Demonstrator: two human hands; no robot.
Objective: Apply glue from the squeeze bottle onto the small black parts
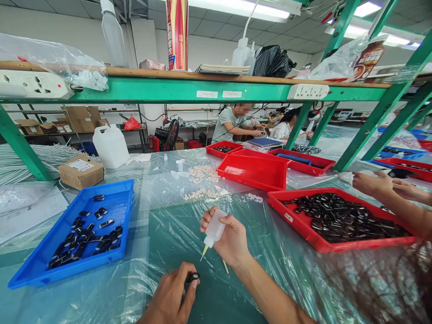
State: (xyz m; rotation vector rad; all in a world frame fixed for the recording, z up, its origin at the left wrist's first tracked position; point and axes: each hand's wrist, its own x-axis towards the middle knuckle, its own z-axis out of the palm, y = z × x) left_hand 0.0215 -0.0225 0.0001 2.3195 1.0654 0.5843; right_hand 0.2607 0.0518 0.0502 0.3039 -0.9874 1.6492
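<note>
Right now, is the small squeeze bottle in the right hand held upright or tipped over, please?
Tipped. The squeeze bottle lies slanted in the right hand, its yellow nozzle pointing down-left toward the small black part pinched in the left hand.

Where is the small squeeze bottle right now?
In the head view, centre foreground: the squeeze bottle sits in the right hand, nozzle down, between blue tray and red tray.

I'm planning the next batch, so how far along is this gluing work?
Done, it seems: a few dozen black parts lie in the blue tray. In hand: the left hand pinches one small black piece, while the right hand tilts a squeeze bottle with its nozzle toward it. Left: the red tray holds a much bigger heap of black pieces, so most probably remains.
</note>
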